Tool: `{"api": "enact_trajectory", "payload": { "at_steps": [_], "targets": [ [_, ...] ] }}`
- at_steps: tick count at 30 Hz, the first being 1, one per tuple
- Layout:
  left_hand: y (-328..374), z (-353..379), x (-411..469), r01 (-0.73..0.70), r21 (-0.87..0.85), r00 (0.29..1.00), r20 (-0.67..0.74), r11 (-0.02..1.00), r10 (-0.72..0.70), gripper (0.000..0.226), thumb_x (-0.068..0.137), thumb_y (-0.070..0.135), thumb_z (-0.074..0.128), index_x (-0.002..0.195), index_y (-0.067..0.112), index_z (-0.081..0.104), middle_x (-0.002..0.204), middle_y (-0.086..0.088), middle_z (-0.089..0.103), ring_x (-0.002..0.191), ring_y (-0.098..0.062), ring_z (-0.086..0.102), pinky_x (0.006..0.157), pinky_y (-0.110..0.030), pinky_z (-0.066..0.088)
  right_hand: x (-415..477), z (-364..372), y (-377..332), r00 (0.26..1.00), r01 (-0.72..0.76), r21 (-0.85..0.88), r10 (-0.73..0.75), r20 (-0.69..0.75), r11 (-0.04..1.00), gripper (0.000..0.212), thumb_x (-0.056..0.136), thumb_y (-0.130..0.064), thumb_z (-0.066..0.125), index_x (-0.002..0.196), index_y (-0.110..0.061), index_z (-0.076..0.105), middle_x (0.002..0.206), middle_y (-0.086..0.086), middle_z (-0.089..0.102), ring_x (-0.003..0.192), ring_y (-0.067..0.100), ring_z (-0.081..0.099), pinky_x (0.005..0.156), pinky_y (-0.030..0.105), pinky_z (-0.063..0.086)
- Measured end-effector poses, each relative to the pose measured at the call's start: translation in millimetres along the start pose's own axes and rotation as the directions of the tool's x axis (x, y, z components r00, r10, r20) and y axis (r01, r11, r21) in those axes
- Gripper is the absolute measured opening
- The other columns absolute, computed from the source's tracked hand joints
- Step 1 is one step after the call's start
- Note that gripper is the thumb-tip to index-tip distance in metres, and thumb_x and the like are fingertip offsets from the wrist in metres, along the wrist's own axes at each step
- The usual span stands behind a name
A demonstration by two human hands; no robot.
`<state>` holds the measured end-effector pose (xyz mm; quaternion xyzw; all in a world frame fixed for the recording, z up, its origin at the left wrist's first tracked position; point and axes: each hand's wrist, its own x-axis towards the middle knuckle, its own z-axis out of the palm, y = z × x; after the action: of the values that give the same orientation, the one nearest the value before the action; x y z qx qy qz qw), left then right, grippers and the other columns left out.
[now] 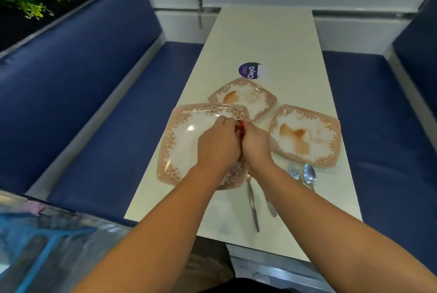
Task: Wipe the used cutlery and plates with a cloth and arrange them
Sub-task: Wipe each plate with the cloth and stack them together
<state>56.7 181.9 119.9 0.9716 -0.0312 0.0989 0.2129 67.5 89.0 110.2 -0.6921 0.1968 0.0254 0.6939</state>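
**Position of items.** Three square, pink-rimmed, glossy plates with a floral border lie on the long cream table (272, 39). The near-left plate (186, 141) sits beneath both hands, and its centre looks free of residue. The far plate (248, 98) touches the near-left plate's far edge, or is slightly overlapped by it. The right plate (307, 134) lies apart. The far and right plates both carry brown sauce smears.

**Hands.** The left hand (218, 143) and right hand (256, 143) meet above the near-left plate. Both have fingers curled round a red cloth (240, 126), of which only a sliver shows between them. Whether it is being folded or bunched cannot be determined.

**Cutlery.** A metal fork (294, 172) and a metal spoon (309, 175) lie side by side just nearer than the right plate. Two further metal pieces (253, 205) lie closer to the table's near edge. They are blurred and partly hidden by the right forearm, so their type is not established.

**Handling assessment.**
- **Plates:** judged rigid, breakable and fairly weighty, with a gloss that will turn slippery once damp. Take each by the patterned rim, thumb on top and fingers beneath, with one hand steadying while the other wipes.
- **Cutlery:** judged light, stiff and thin. Hold by the handle and draw the cloth toward the head.
- **Cloth:** soft and conforming to the grip.
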Motion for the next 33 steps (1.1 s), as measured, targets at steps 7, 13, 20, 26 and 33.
{"api": "enact_trajectory", "payload": {
  "at_steps": [7,13,20,26,33],
  "targets": [
    [-45,-16,18,0.134,-0.091,0.991,-0.007,0.987,-0.136,0.023,0.100,0.029,0.052,0.118,0.023,0.066,0.116,0.005,0.062,0.096,-0.018,0.062,0.080,-0.038,0.054,-10,29,40,0.996,-0.021,-0.111,0.030,0.080,0.994,0.042,0.105,-0.036,0.039,0.071,-0.015,0.051,0.062,-0.002,0.047,0.058,0.015,0.043,0.053,0.023,0.038],
    [-108,-47,6,0.327,-0.197,0.923,-0.145,0.924,-0.357,0.025,0.101,0.032,0.052,0.120,0.022,0.065,0.117,0.007,0.062,0.095,-0.012,0.056,0.079,-0.031,0.049,-8,41,60,0.996,-0.056,-0.131,0.065,0.068,0.990,0.041,0.106,-0.038,0.034,0.076,-0.017,0.053,0.071,-0.004,0.052,0.071,0.016,0.050,0.070,0.031,0.040],
    [-170,-63,-24,0.468,-0.210,0.851,-0.156,0.858,-0.502,0.023,0.099,0.034,0.053,0.115,0.023,0.066,0.113,0.007,0.065,0.098,-0.011,0.058,0.080,-0.027,0.045,0,61,88,0.998,-0.012,-0.243,0.028,0.062,0.970,0.047,0.107,-0.032,0.033,0.061,-0.020,0.038,0.062,-0.003,0.042,0.059,0.015,0.039,0.063,0.032,0.033],
    [-182,-61,-43,0.484,-0.222,0.838,-0.160,0.846,-0.521,0.023,0.101,0.036,0.052,0.116,0.023,0.065,0.113,0.006,0.065,0.098,-0.010,0.058,0.082,-0.028,0.046,5,73,103,0.999,-0.009,-0.317,0.019,0.028,0.949,0.046,0.107,-0.032,0.032,0.065,-0.016,0.043,0.066,0.000,0.049,0.062,0.015,0.045,0.060,0.031,0.034],
    [-175,-56,-47,0.480,-0.219,0.841,-0.160,0.849,-0.517,0.027,0.102,0.038,0.050,0.120,0.022,0.062,0.114,0.007,0.062,0.097,-0.011,0.056,0.085,-0.031,0.050,10,69,98,0.997,0.071,-0.578,-0.068,0.026,0.813,0.024,0.100,-0.014,0.039,0.082,-0.005,0.053,0.072,0.002,0.053,0.071,0.024,0.053,0.063,0.030,0.035]
  ]
}}
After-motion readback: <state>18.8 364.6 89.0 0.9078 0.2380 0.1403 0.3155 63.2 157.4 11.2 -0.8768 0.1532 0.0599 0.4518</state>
